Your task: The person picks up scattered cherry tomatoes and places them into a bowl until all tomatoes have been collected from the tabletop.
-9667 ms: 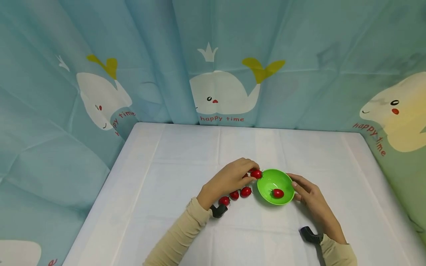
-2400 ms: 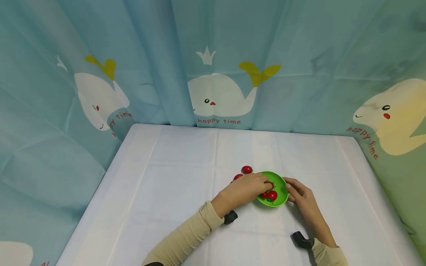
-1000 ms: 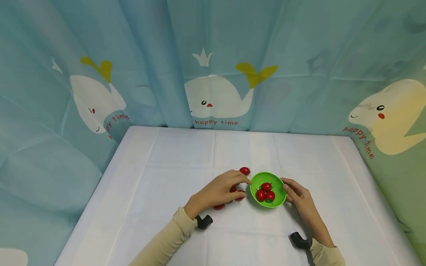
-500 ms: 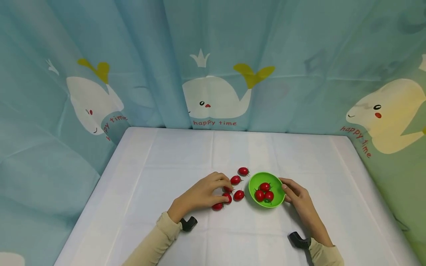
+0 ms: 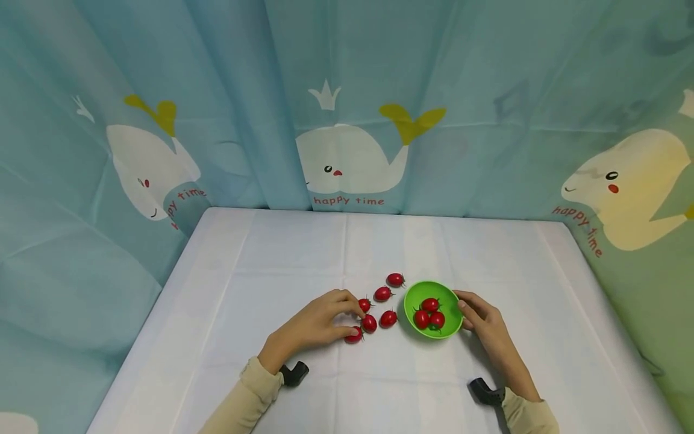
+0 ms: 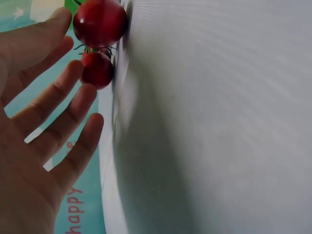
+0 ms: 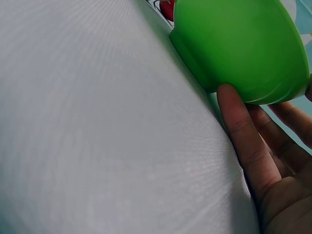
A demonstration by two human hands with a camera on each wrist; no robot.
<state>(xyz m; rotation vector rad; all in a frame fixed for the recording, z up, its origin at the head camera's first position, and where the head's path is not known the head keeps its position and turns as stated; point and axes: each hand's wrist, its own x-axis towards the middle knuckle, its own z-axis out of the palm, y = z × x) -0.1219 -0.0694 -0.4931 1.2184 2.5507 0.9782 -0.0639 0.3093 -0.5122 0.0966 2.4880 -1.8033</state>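
A green bowl [image 5: 412, 301] stands on the white-covered table with three cherry tomatoes [image 5: 437, 320] inside. My right hand [image 5: 488, 319] holds its right side, thumb at the rim and fingers against the outer wall. In the right wrist view, fingertips press under the bowl [image 7: 239, 48]. Left of the bowl lie several loose cherry tomatoes [image 5: 388, 319]. My left hand [image 5: 320, 322] reaches over the nearest of them, thumb and fingers apart, thumb tip right at the lowest cherry tomato [image 5: 353, 335]. In the left wrist view, its fingers are spread beside a cherry tomato [image 6: 100, 22].
The table [image 5: 293, 253] has a white cloth over it. A blue curtain [image 5: 249, 108] with whale prints hangs behind its far edge and along both sides. Black wrist mounts [image 5: 487, 392] sit low beside each wrist.
More tomatoes are in the bowl than at first. My left hand has left the bowl and moved left and nearer, down to the loose tomatoes. The right hand keeps holding the bowl.
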